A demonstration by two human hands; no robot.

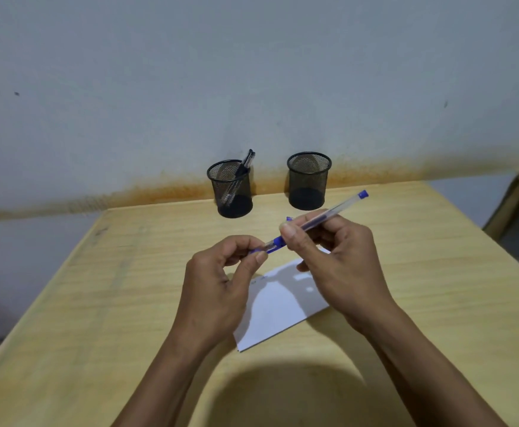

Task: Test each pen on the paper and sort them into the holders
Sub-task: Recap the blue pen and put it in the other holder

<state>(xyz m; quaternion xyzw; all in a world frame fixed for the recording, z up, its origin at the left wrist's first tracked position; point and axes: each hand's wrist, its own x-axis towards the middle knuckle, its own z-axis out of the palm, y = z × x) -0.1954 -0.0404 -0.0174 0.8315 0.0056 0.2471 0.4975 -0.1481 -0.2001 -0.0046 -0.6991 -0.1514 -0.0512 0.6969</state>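
Left hand point(218, 282) is pinching the cap end of the blue pen point(316, 221) while the right hand point(338, 257) grips the barrel, both above the paper point(279, 306) on the surface point(97, 303). Tug too hard and that cap could fly off or the tip could jab a finger. Can't tell whether the cap's coming off or going on since the fingers point(259, 257) hide the tip, the marks on the paper are too faint to read, and the left holder point(232, 189) has a black pen point(242, 169) while the right holder point(308, 181) looks empty.

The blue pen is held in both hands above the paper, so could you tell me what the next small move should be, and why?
Probably pull the cap off. The left hand pinches the capped tip end of the blue pen while the right hand grips its barrel, and the paper lies just beneath, ready for a test stroke.
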